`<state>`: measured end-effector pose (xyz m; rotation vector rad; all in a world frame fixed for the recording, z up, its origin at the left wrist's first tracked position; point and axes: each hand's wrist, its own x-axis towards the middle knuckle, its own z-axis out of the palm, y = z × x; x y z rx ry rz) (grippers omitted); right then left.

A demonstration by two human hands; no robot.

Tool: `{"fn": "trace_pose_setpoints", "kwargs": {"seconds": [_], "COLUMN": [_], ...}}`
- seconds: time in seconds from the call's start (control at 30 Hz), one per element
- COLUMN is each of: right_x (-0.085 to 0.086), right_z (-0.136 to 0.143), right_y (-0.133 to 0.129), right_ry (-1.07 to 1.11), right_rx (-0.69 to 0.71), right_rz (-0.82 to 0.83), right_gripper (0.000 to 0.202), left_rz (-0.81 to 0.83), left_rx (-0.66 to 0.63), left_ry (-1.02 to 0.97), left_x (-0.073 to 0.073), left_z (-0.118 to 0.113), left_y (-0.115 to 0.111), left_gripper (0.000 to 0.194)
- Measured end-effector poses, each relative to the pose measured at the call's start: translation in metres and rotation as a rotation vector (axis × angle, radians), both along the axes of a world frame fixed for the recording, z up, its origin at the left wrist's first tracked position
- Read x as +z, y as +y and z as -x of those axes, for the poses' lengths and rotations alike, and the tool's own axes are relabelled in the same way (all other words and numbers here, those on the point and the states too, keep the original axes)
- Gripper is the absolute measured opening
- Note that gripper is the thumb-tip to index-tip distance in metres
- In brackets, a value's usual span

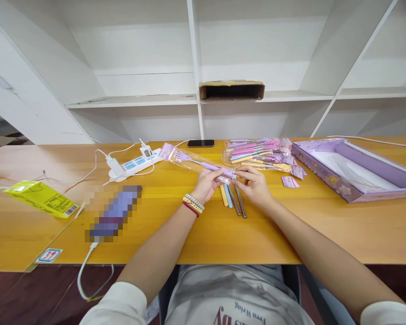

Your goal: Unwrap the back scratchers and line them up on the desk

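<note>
A clear plastic sleeve with a purple header card holds a purple, fork-headed utensil [203, 164] with a metal shaft. My left hand [208, 184] is closed around the sleeve near the utensil's handle end. At that same end, my right hand [253, 184] pinches the sleeve with thumb and fingers. Beneath my hands, on the table, lie a yellow handle [223, 196], a blue handle [228, 197] and two metal rods [237, 205]; their far ends are hidden. Behind my right hand is a pile of similar utensils in clear sleeves [257, 152], pink, yellow, blue and purple.
A purple open box [350, 195] stands at the right, near a small pink card [290, 182]. Leftward lie a white power strip [135, 164] with cables, a yellow packet [42, 198] and a pixelated phone-like object [117, 212]. A black phone [200, 143] lies before the shelf.
</note>
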<state>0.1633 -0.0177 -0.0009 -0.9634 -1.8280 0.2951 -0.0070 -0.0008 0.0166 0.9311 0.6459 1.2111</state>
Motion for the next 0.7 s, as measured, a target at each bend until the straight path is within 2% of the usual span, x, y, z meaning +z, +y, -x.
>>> {"fn": "trace_pose_setpoints", "kwargs": {"seconds": [0.1,0.33,0.43,0.53,0.63,0.7], "right_x": [-0.001,-0.002,0.001,0.006,0.008,0.007], "right_z": [0.001,0.003,0.002,-0.005,-0.015,-0.019], "right_y": [-0.001,0.002,0.002,0.005,0.010,0.013], "right_ry": [0.034,0.086,0.131,0.158,0.113,0.064], "right_rx": [0.040,-0.052,-0.077,-0.087,-0.030,0.011], "right_rz": [-0.003,-0.088,-0.132,-0.122,-0.067,-0.032], "right_gripper": [0.029,0.020,0.017,0.015,0.012,0.013], "left_rz": [0.048,0.054,0.060,0.076,0.070,0.064], "left_rx": [-0.039,-0.067,0.006,0.149,0.252,0.258], "left_ry": [-0.029,0.017,-0.020,-0.072,-0.068,-0.025], "left_x": [-0.002,-0.007,-0.004,-0.001,-0.001,-0.003], "left_z": [-0.001,-0.005,-0.004,0.002,0.010,0.013], "left_y": [-0.001,-0.001,0.000,0.006,0.013,0.016], "left_gripper": [0.022,0.021,0.020,0.020,0.018,0.019]}}
